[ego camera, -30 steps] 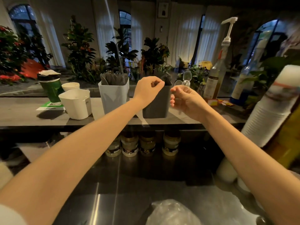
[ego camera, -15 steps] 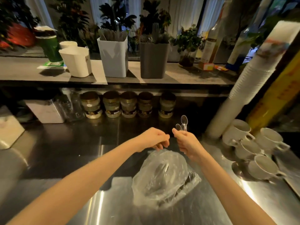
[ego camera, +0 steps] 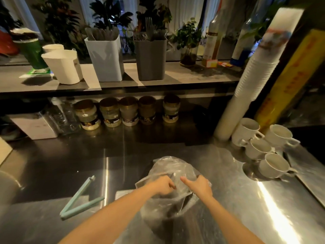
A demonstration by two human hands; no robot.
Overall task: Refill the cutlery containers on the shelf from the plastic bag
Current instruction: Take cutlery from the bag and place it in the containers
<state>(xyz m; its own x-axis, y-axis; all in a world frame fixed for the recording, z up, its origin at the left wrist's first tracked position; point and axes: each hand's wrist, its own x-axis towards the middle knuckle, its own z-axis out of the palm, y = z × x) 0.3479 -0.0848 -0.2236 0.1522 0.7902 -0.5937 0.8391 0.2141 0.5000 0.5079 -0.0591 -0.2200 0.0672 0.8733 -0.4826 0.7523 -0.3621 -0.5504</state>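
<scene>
A steel counter (ego camera: 52, 164) is seen spread across the foreground of a dim service area, with a long shelf (ego camera: 193, 76) set above its far edge; a tall stack of white paper cups (ego camera: 255, 76) is leaned at the right, from the counter up past the shelf; two upright cutlery containers are stood side by side on the shelf, a white container (ego camera: 105, 57) filled with dark handles and, just to its right, a grey container (ego camera: 151, 59) from which a fork (ego camera: 148, 27) is raised above the other pieces; the clear plastic bag (ego camera: 172, 166) is laid on the counter near the viewer, well below and apart from the containers, with dark shapes visible through its film; its crumpled mouth is held between both hands; the left hand (ego camera: 163, 184) is curled at the left side of the opening, its fingertips pinched on the plastic; the right hand (ego camera: 201, 186) is closed over the right side of the opening, thumb stuck out toward the left hand, its fingers wrapped over the film and partly hidden by it; whether any cutlery is held inside that hand cannot be told; four white mugs (ego camera: 246, 131) are clustered at the foot of the cup stack; a row of five jars (ego camera: 128, 111) is lined up under the shelf; a pale green bag clip (ego camera: 77, 199) is left open in a V on the counter, to the left of the bag.
</scene>
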